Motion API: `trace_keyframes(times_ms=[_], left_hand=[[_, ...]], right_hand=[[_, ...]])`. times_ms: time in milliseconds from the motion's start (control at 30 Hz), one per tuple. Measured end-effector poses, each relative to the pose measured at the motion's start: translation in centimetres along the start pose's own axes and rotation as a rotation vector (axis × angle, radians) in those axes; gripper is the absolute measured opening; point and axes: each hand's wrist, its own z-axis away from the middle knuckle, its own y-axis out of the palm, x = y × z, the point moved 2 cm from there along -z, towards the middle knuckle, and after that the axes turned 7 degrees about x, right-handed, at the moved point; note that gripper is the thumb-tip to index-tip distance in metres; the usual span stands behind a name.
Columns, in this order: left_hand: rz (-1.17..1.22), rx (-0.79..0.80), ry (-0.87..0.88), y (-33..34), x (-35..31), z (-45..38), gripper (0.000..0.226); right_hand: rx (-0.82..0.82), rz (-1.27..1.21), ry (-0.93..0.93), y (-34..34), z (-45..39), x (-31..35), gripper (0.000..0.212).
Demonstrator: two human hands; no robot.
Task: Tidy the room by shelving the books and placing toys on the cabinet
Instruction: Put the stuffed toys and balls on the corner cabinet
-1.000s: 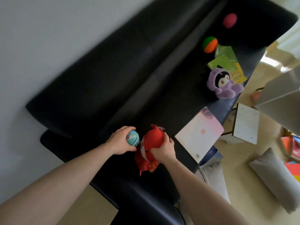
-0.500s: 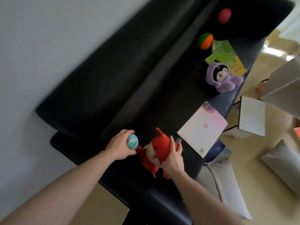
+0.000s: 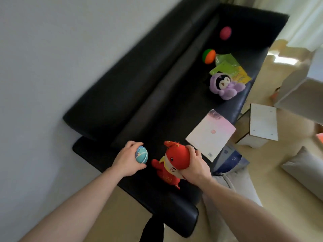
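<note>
On the seat of a black leather sofa (image 3: 157, 95), the left hand (image 3: 126, 161) curls its fingers round a small blue-and-teal patterned ball (image 3: 141, 154), while the right hand (image 3: 196, 165) grips the head of a red plush fox-like toy (image 3: 172, 163), whose body seems lifted just clear of the cushion, though blur makes that uncertain. Just beside the right hand lies a pale pink square book (image 3: 211, 134) overhanging the seat edge. Farther along sit a purple plush toy with a black-and-white face (image 3: 225, 86), green and yellow books (image 3: 230, 69), a spiky green-and-orange ball (image 3: 208, 56) and a pink ball (image 3: 225, 33).
</note>
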Motion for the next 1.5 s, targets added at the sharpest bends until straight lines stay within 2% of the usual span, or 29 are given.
trace_keyframes(times_ms=[167,333,533,600,700,733,767,867,933,1000,1133,1300,1500], left_hand=[[0.074,-0.027,0.044,-0.7,-7.6,9.4,0.094],[0.093,0.013,0.223,-0.8,-17.8,17.8,0.094],[0.025,0.010,0.431,-2.8,-28.1,21.4,0.090],[-0.008,0.038,0.464,-2.8,-30.0,21.2,0.090],[0.008,0.032,0.487,-4.0,-31.3,20.7,0.088],[-0.030,0.069,0.684,-2.6,-38.7,21.7,0.088],[-0.066,0.092,0.724,-2.0,-40.3,21.6,0.087],[-0.006,0.122,0.766,-1.7,-42.7,21.7,0.086],[-0.021,0.138,0.831,-0.5,-45.8,22.3,0.089],[-0.053,0.180,0.894,0.3,-50.2,23.4,0.090],[-0.087,0.169,1.050,2.9,-59.0,25.3,0.086],[-0.151,0.149,1.160,9.2,-70.8,29.2,0.091],[-0.138,0.148,1.229,16.8,-83.5,33.8,0.096]], right_hand=[[-0.042,-0.047,0.007,-8.2,12.5,-2.1,0.110],[-0.104,-0.020,0.037,-16.3,25.3,-5.1,0.104],[-0.253,0.025,0.136,-22.6,34.4,-8.2,0.102],[-0.324,0.007,0.133,-23.5,36.4,-8.7,0.102],[-0.325,0.045,0.146,-24.3,36.8,-8.6,0.104],[-0.485,-0.045,0.269,-26.4,43.3,-11.9,0.104],[-0.549,-0.064,0.297,-26.9,44.9,-12.5,0.104],[-0.571,-0.054,0.296,-28.0,46.5,-13.5,0.098],[-0.625,-0.108,0.333,-29.0,49.2,-14.8,0.103],[-0.670,-0.110,0.370,-30.0,51.8,-16.7,0.108],[-0.749,-0.136,0.436,-33.0,57.0,-21.7,0.106],[-0.854,-0.182,0.488,-36.7,64.5,-30.4,0.098],[-0.882,-0.169,0.529,-42.6,73.1,-42.3,0.099]])
